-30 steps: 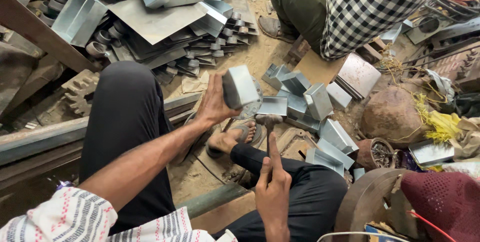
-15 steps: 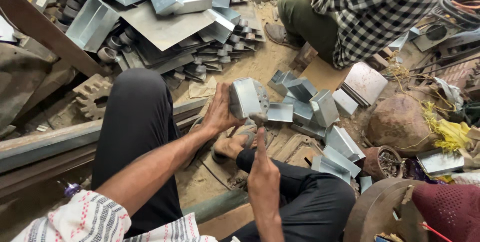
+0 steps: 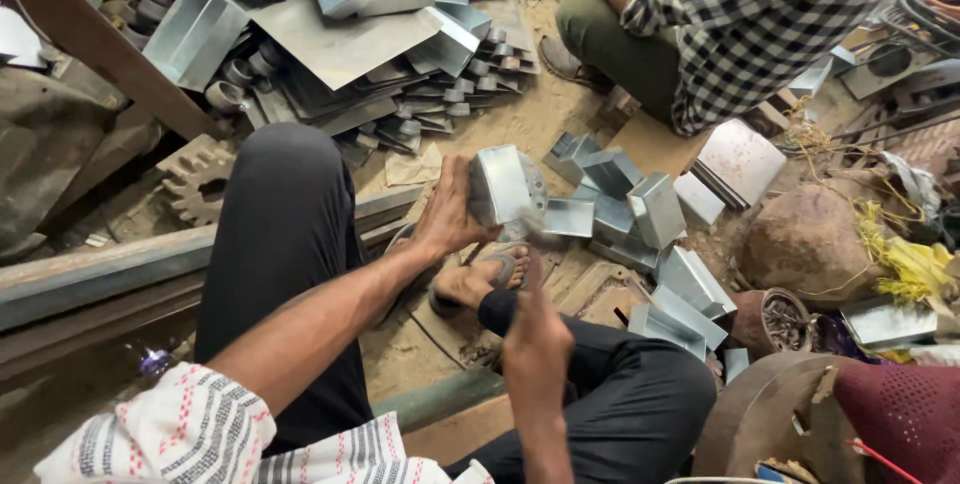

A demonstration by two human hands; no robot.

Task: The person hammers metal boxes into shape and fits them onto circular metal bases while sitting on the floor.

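Item: folded sheet-metal box [image 3: 503, 184], galvanised grey, dull sheen, crisp bent edges, small holes on one side face. Location: gripped in the left hand [image 3: 447, 212], fingers wrapped around its near wall, raised above the sandalled foot [image 3: 487, 279], apparently so that one face meets the right hand [image 3: 535, 349]. Right hand: closed in a fist, blurred; whether it grips a tool cannot be told. Adjacent stock: loose group of similar small boxes [image 3: 640, 214] on the sandy floor just beyond, within arm's reach; larger troughs and flat sheets [image 3: 340, 34] heaped farther off. Also present: rusty gear [image 3: 195, 176], steel rail [image 3: 100, 279], rounded stone [image 3: 805, 239], a co-worker in a checked shirt [image 3: 770, 14] seated opposite.
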